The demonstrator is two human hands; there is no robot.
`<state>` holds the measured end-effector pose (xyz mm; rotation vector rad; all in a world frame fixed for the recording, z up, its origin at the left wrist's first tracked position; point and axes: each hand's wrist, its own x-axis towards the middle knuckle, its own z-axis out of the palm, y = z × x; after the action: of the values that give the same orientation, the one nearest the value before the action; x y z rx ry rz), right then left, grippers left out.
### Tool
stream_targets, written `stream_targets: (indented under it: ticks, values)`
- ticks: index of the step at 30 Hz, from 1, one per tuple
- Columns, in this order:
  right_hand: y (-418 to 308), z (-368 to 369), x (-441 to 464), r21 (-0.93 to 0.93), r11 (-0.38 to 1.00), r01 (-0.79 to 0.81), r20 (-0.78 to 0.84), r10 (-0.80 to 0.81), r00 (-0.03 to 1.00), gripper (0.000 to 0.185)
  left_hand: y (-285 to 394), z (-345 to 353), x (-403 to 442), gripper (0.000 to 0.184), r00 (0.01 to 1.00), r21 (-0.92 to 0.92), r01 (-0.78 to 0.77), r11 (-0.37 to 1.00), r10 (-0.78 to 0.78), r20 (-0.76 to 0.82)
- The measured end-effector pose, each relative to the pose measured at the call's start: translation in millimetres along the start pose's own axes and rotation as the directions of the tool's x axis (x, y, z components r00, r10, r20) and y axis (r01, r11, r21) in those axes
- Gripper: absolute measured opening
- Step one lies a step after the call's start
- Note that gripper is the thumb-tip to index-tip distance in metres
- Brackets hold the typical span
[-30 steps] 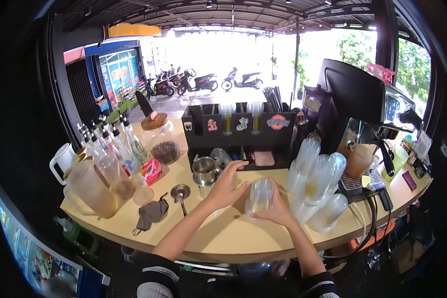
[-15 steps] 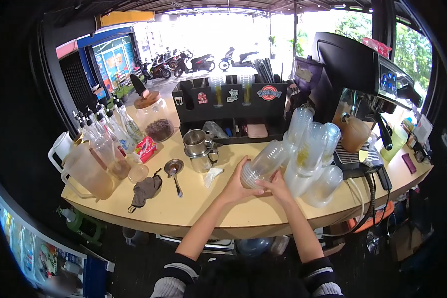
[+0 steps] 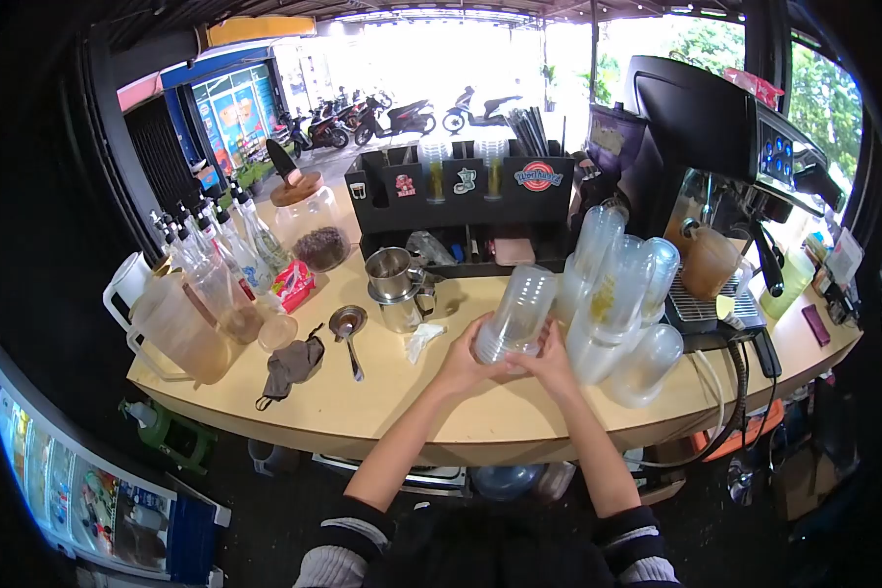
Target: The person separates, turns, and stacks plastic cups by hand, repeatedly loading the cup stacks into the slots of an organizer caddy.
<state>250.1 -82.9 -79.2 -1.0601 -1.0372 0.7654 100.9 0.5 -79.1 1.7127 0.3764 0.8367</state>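
Two-handed grip on the cup stack [image 3: 521, 306]
Left hand [image 3: 467, 363] and right hand [image 3: 550, 365], fingers clamped round the bottom (probably so nothing slides).

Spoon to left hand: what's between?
A crumpled white tissue lies between spoon and left hand in the head view; stacked metal cups stand farther back.
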Motion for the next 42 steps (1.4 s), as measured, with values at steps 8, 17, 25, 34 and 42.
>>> stream_targets:
  ticks: [8, 17, 25, 34, 42]
  values:
    - [-3.0, 0.9, -2.1, -0.132, 0.989, 0.061, 0.086, -0.050, 0.995, 0.095, -2.1, -1.7, -6.1, 0.109, 0.999, -0.090, -0.028, 0.996, 0.025, -0.034]
    - [6.8, -2.0, -1.7, -0.106, 0.994, 0.020, -0.006, -0.021, 1.000, 0.096, -1.1, 1.1, -9.2, 0.116, 0.999, 0.077, -0.030, 0.997, 0.031, -0.012]
    - [-38.9, 15.5, 8.7, -0.307, 0.932, 0.195, -0.066, -0.226, 0.972, 0.091, 2.1, 11.6, -9.0, 0.114, 0.998, 0.126, -0.060, 0.990, 0.061, -0.001]
    - [-108.9, 34.3, -2.9, -0.683, 0.481, 0.550, 0.172, -0.626, 0.761, 0.089, 21.9, 1.2, -13.7, 0.107, 0.893, -0.184, -0.333, 0.925, 0.247, -0.376]
    - [-104.4, 45.7, -9.9, -0.791, 0.207, 0.576, 0.365, -0.596, 0.715, 0.088, 100.7, -17.8, -38.2, 0.089, 0.780, 0.066, -0.476, 0.877, 0.455, -0.429]
